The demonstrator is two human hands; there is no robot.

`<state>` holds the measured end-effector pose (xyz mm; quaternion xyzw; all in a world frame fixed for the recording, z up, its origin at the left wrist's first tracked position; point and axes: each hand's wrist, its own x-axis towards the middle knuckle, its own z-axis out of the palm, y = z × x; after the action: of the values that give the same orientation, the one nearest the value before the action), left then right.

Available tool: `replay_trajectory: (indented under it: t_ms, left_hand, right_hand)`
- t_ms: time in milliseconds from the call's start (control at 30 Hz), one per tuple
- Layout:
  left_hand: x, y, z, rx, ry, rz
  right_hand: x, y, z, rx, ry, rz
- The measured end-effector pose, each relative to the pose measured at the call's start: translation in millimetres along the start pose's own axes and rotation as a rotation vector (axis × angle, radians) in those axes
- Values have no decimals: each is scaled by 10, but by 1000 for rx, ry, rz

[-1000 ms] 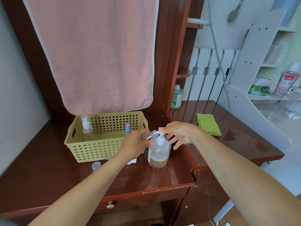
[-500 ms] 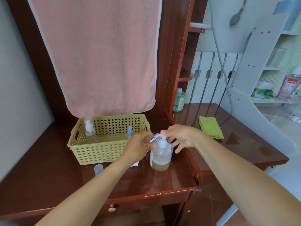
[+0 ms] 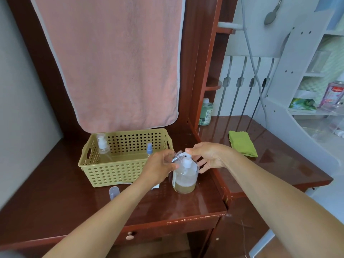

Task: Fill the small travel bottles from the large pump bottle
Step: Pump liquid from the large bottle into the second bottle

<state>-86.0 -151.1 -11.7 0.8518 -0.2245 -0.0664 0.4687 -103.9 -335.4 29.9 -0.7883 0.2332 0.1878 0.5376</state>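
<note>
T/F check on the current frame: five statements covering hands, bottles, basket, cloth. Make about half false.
1. The left hand holds a small bottle tilted at the spout of the pump bottle. True.
2. The pump bottle is full to the neck. False: liquid fills only its lower part.
3. The basket holds a foam bottle and a spray bottle. True.
4. The green cloth lies in the basket. False: it lies on the desk to the right, apart from the basket.
5. The right hand touches the top of the pump bottle. True.
</note>
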Motion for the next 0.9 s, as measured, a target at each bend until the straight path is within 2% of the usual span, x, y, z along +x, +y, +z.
replay_trajectory:
  t_ms: [600, 900]
  left_hand:
    - [3, -52, -4, 2, -30, -48]
    - [2, -24, -19, 5, -21, -36]
  right_hand:
    - [-20, 4, 107, -25, 61, 9]
    - [-61, -74, 33, -8, 17, 18]
